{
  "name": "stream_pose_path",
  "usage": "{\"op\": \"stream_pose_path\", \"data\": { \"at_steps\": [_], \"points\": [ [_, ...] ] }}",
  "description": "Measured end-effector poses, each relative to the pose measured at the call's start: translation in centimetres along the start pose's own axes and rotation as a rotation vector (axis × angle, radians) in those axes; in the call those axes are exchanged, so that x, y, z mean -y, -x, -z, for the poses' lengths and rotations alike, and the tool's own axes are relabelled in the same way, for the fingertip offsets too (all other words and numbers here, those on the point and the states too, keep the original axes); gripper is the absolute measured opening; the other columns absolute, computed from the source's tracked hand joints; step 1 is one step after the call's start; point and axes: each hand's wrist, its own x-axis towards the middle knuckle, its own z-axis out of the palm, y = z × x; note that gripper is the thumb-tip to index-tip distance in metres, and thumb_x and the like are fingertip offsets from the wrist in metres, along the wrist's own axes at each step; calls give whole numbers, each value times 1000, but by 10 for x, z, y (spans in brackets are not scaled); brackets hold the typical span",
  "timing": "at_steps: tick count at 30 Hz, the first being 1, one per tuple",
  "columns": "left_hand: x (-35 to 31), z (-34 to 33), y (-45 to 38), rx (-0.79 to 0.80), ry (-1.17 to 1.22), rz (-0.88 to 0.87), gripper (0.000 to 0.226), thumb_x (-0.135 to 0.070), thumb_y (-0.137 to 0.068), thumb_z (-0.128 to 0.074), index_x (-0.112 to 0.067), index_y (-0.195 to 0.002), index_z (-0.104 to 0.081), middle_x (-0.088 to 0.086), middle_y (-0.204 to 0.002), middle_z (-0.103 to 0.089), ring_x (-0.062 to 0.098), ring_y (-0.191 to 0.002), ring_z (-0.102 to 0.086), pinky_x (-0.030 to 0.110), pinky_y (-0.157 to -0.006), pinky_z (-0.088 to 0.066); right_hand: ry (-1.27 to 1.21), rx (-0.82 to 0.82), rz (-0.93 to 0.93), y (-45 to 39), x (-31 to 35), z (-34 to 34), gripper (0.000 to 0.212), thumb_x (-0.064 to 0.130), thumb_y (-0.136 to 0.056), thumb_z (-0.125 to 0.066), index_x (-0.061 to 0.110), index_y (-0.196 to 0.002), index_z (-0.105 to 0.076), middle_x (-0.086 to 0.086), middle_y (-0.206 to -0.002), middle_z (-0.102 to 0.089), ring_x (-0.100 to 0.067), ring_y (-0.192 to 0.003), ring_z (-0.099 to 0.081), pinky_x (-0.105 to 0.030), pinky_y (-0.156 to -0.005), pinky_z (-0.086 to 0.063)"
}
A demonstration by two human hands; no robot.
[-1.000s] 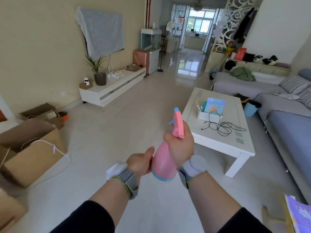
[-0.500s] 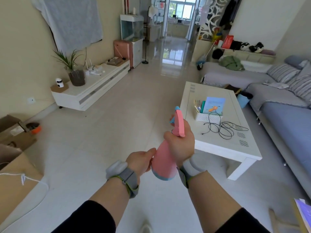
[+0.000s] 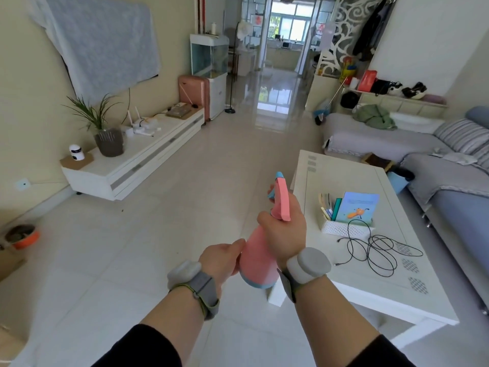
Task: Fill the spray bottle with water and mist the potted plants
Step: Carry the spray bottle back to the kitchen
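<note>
I hold a pink spray bottle point(image 3: 258, 263) with a blue base and blue nozzle tip in front of me, above the tiled floor. My right hand point(image 3: 284, 231) grips its neck just under the pink trigger head. My left hand point(image 3: 221, 259) grips the lower body of the bottle from the left, thumb along its side. A potted plant point(image 3: 104, 128) with long green leaves in a dark grey pot stands on the low white TV cabinet point(image 3: 137, 165) at the left wall, well away from the bottle.
A white coffee table point(image 3: 370, 234) with a basket of books and a black cable stands right beside my right arm. Grey sofas line the right side. A fish tank point(image 3: 209, 56) and pink suitcase stand beyond the cabinet. An orange bowl point(image 3: 22, 235) sits on the floor at left.
The view has advanced into the room and turned left; the cardboard boxes slid out of sight and the cabinet with the plant came closer. Both hands keep the same hold on the bottle.
</note>
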Motion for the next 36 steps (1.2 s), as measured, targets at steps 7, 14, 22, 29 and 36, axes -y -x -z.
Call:
{"op": "stream_pose_path", "data": {
  "at_steps": [7,14,22,29,36],
  "points": [
    [-52,3,-143,76,-81,-37,55,-60,-51,-54,-10,-69,-68,21,-83,-74,31,-73,-67,48,-95,-50,20,-85,-19,-124,-22,-51,45,0,-73,-57,20,-113,-57,7,-102,-59,1,-89,-55,-13,-66,-38],
    [-106,-3,-267,155,-110,-25,64,-59,-54,-55,-2,-77,-73,20,-88,-73,37,-89,-70,48,-94,-52,8,-183,-85,-243,-38,-91,44,-1,-73,-58,22,-110,-57,3,-98,-59,1,-82,-55,-17,-66,-40],
    [-157,-54,-411,194,-66,21,56,-56,-47,-60,-7,-73,-68,21,-89,-74,39,-90,-70,50,-96,-50,40,-216,-117,-395,-80,-103,46,-3,-73,-56,22,-111,-58,13,-96,-56,8,-84,-53,-9,-66,-37],
    [-222,-111,-515,222,-16,40,43,-44,-60,-66,-5,-78,-64,23,-87,-70,36,-83,-66,46,-93,-52,20,-166,-83,-532,-107,-94,43,-1,-74,-57,23,-110,-58,9,-94,-58,8,-76,-53,0,-59,-38],
    [-261,-155,-627,187,30,68,64,-50,-52,-65,5,-84,-71,19,-86,-75,36,-87,-71,48,-93,-53,65,-142,-68,-658,-137,-99,42,0,-72,-56,22,-108,-57,2,-103,-60,5,-82,-54,2,-58,-36]
  ]
}}
